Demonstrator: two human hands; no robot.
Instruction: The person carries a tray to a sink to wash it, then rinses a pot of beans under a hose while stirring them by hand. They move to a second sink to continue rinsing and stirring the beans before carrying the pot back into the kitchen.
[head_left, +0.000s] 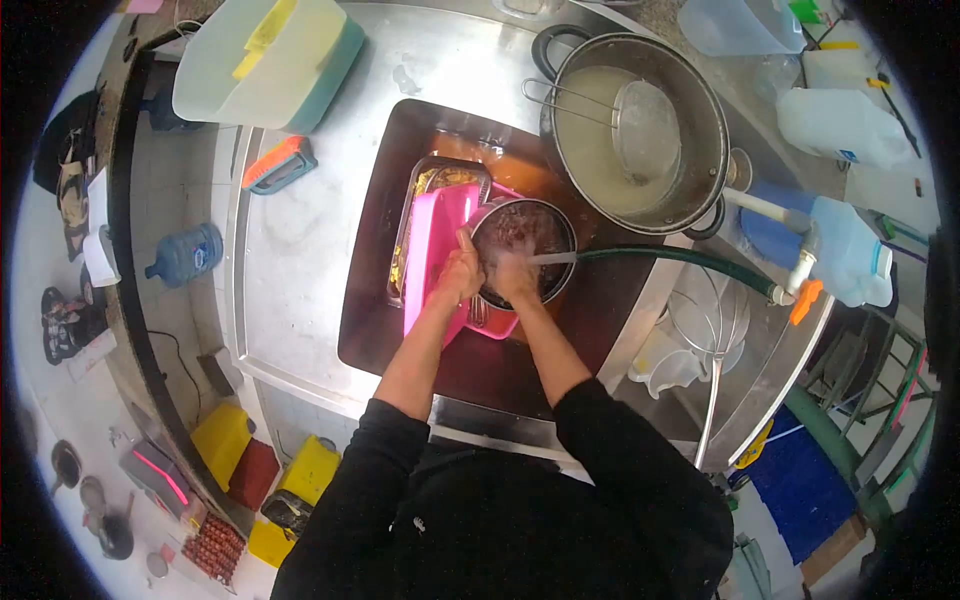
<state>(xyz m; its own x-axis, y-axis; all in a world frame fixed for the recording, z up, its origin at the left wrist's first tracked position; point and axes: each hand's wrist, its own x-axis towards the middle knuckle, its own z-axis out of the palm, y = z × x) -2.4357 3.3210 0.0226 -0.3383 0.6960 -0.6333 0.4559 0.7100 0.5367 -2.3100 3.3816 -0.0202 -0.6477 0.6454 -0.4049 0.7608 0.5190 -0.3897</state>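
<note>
My left hand [462, 274] grips the left rim of a round metal pot [560, 212], its thumb lying along the edge. Inside the pot, my right hand [516, 280] reaches down into the reddish-brown, splashing contents; its fingers are hidden by water and blur. A green hose [660, 253] ends at the pot's right side, and a whitish stream of water runs from it into the pot near my right hand. Under and left of the pot is a pink plastic tub [424, 245]. Beside it, a metal tray [398, 240] holds yellow scraps.
All this sits in a dark sink [375, 325] with orange-brown water. A large pot [722, 120] of cloudy liquid with a strainer [648, 130] stands at back right. A brush [280, 165] and plastic bin [250, 90] lie left; a wire skimmer [713, 395] lies right.
</note>
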